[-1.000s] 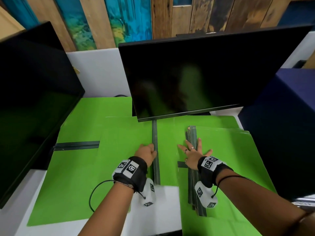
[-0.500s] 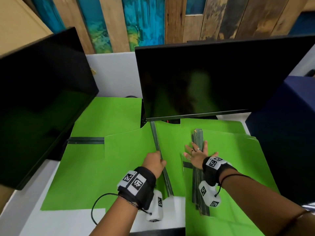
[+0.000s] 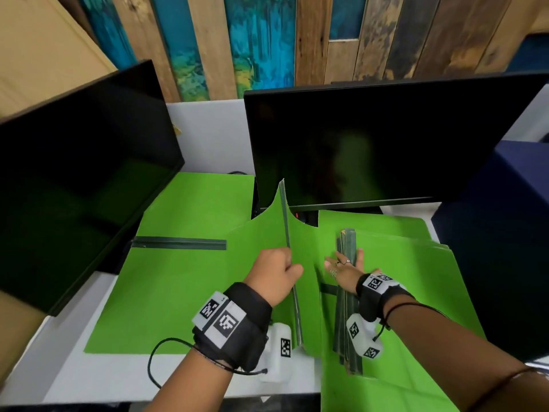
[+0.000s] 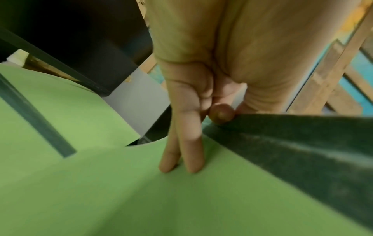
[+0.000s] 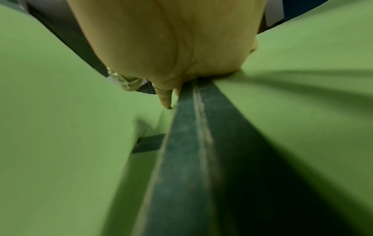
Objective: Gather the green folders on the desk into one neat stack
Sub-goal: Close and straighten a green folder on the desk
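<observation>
Several open green folders with dark spines lie on the white desk [image 3: 74, 370]. My left hand [image 3: 277, 270] grips the dark spine [image 3: 286, 221] of the middle folder [image 3: 255, 263], raising it like a tent; in the left wrist view the thumb [image 4: 222, 115] pinches the spine [image 4: 292, 143] while two fingers [image 4: 182, 156] lie on the green cover. My right hand [image 3: 346, 267] lies flat, fingers spread, on the spines of the folder stack [image 3: 401, 278] at the right; the right wrist view shows that spine [image 5: 193, 143] under the palm. Another folder [image 3: 166, 278] lies flat on the left.
A black monitor [image 3: 386, 138] stands right behind the lifted folder, its lower edge close over the spine's far end. A second monitor [image 3: 74, 179] angles in over the left folder. A dark blue box [image 3: 505, 233] borders the stack on the right.
My left hand has lifted the middle folder by its spine; the spine was flat on the desk and now stands raised, its far end up near the monitor. The right hand stays on the stack.
</observation>
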### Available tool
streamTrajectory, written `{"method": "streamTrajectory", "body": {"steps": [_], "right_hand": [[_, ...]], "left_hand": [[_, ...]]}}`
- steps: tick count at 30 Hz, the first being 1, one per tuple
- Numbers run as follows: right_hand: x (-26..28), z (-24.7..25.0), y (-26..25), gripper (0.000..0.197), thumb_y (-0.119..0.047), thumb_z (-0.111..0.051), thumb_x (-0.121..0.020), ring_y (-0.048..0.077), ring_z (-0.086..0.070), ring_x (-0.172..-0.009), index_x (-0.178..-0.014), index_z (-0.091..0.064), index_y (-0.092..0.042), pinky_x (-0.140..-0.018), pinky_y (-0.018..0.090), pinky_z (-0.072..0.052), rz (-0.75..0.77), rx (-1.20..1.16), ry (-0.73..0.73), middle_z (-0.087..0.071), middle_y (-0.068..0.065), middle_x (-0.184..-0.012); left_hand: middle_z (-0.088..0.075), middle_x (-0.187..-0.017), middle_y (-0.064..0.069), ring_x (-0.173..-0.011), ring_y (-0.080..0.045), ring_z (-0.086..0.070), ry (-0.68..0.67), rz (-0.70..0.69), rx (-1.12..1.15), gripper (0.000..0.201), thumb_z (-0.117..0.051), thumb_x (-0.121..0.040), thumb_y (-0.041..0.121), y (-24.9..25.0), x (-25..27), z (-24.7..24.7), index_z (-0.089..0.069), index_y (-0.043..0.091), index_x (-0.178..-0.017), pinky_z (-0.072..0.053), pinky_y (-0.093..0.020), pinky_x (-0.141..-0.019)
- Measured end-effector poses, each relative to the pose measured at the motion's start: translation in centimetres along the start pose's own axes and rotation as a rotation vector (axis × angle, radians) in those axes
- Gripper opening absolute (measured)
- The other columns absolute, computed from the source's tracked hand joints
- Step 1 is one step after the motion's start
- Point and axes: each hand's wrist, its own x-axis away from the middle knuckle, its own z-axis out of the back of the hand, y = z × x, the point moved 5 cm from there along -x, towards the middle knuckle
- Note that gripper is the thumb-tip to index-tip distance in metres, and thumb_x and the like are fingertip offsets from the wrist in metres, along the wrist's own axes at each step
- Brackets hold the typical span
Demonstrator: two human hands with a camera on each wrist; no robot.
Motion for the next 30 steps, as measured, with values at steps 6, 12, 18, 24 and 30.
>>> {"method": "streamTrajectory", "body": {"steps": [6, 12, 18, 24, 30], "right_hand": [[3.6, 3.4, -1.7, 0.079, -0.061, -0.006, -0.092, 0.029, 0.012, -0.145, -0.148, -0.016, -0.005, -0.118, 0.044, 0.005, -0.015, -0.514, 0.057, 0.001, 0.017, -0.157], [2.5, 6.7, 0.6, 0.085, -0.081, -0.037, -0.074, 0.029, -0.054, -0.116, -0.13, -0.049, -0.019, -0.104, 0.053, -0.036, 0.035, -1.406, 0.023, -0.057, 0.013, -0.126], [4.2, 9.0, 8.8, 0.063, -0.041, -0.052, -0.091, 0.03, -0.049, -0.116, -0.143, -0.034, -0.011, -0.099, 0.04, -0.038, -0.224, -1.271, 0.459, -0.043, 0.013, -0.139], [4.7, 6.5, 13.8, 0.062, -0.055, -0.059, -0.079, 0.031, -0.055, -0.103, -0.114, -0.057, -0.004, -0.1, 0.041, -0.041, -0.356, -1.033, 0.565, -0.059, 0.015, -0.103], [5.2, 2.9, 17.3, 0.067, -0.038, -0.054, -0.09, 0.04, -0.038, -0.128, -0.14, -0.029, -0.002, -0.107, 0.045, -0.034, -0.59, -0.711, 0.61, -0.034, 0.024, -0.141]], "left_hand": [[-0.024, -0.052, 0.006, -0.048, -0.007, -0.023, 0.19, -0.292, 0.258, 0.027, -0.041, -0.072, 0.035, 6.1, 0.0, 5.0, -0.025, 0.023, -0.053, -0.02, -0.024, -0.05], [-0.024, -0.061, 0.003, -0.055, -0.004, -0.024, 0.121, -0.412, 0.556, 0.026, -0.046, -0.079, 0.026, 7.7, -1.6, 6.6, -0.027, 0.021, -0.061, -0.025, -0.018, -0.052], [-0.061, -0.075, 0.009, -0.059, 0.007, -0.056, -0.042, -0.24, 0.622, 0.036, -0.046, -0.087, -0.011, 5.0, -4.3, 2.5, -0.042, 0.014, -0.113, -0.044, -0.01, -0.062], [-0.055, -0.129, -0.011, -0.118, -0.023, -0.054, -0.186, -0.119, 0.17, 0.056, -0.062, -0.087, 0.021, 2.0, -6.1, -5.5, -0.035, 0.003, -0.132, -0.041, -0.026, -0.097], [-0.054, -0.132, -0.015, -0.12, -0.029, -0.055, -0.391, 0.04, 0.018, 0.054, -0.056, -0.091, 0.014, 0.5, -6.5, -13.5, -0.032, 0.005, -0.139, -0.046, -0.032, -0.102]]}}
